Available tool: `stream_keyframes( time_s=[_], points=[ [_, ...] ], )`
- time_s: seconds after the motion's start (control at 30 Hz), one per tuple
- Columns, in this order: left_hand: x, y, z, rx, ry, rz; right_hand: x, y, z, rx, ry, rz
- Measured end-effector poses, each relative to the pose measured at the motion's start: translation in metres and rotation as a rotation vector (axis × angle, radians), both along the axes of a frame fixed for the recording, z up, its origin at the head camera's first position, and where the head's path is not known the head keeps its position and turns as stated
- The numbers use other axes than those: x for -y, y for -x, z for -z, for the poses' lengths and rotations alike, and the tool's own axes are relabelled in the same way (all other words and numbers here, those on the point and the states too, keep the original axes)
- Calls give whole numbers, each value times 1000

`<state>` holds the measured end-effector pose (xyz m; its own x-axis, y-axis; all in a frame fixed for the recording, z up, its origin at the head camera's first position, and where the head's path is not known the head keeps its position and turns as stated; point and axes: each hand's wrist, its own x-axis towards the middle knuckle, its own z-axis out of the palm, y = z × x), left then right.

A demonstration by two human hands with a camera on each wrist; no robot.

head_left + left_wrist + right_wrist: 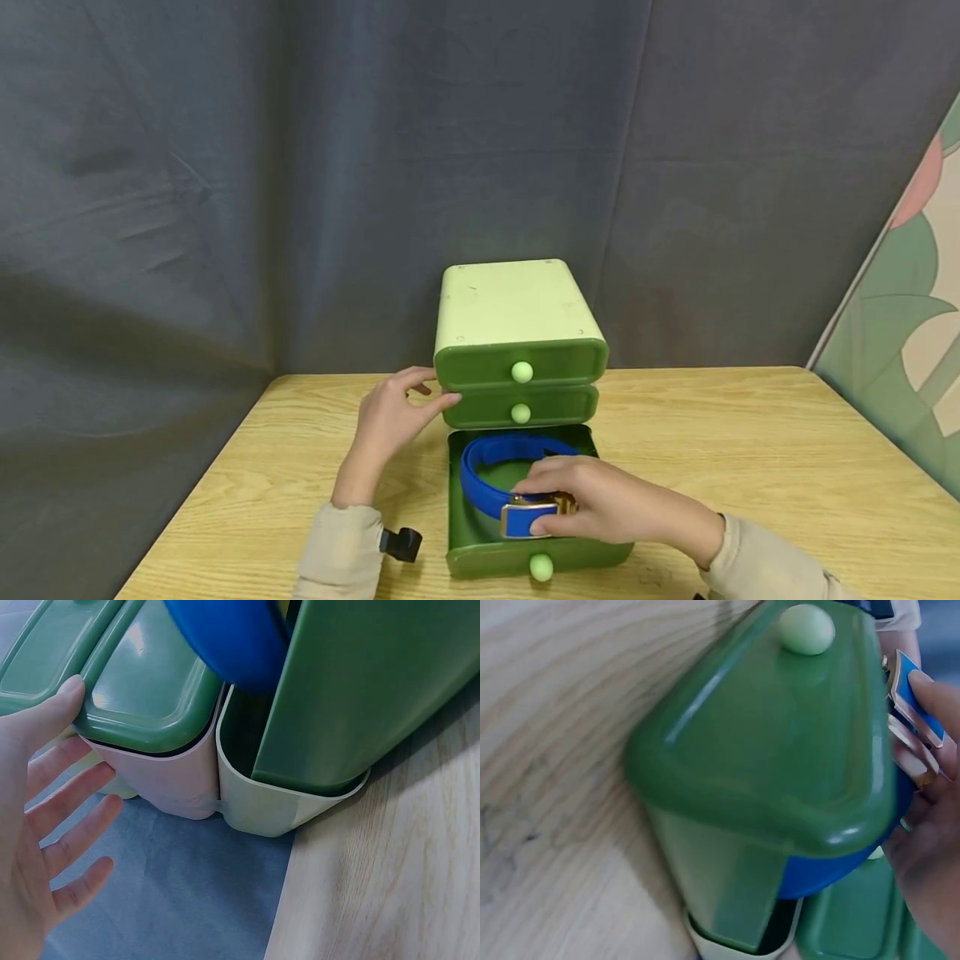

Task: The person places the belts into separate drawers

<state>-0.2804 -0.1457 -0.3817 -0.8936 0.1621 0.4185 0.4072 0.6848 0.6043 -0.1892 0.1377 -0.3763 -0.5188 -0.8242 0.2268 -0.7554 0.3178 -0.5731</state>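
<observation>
A small green chest of drawers (521, 304) stands on the table, its bottom drawer (480, 560) pulled out toward me. Coiled in that drawer lies a blue belt (480, 467) with a gold-edged buckle (517, 521). My right hand (600, 500) pinches the buckle between thumb and fingers at the drawer's front; the right wrist view shows the thumb on the buckle's blue face (919, 694). At the chest's left side is my left hand (390, 412), fingers loosely spread, thumb tip by the middle drawer (555, 407). The left wrist view shows its thumb against that drawer's front edge.
The top drawer (480, 365) and middle drawer are closed, each with a round pale knob (522, 372). Behind the wooden table (720, 433) hangs a grey curtain (465, 150). A panel with a leaf pattern (900, 292) stands along the right.
</observation>
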Motion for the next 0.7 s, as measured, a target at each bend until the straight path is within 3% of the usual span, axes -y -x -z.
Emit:
stream_keyframes(
  time_s=[0.33, 0.7],
  points=[
    [0, 0, 0, -3, 4, 5, -1, 21, 17, -30, -49, 9],
    [1, 0, 1, -7, 11, -1, -4, 27, 30, -16, -106, 19]
  ],
)
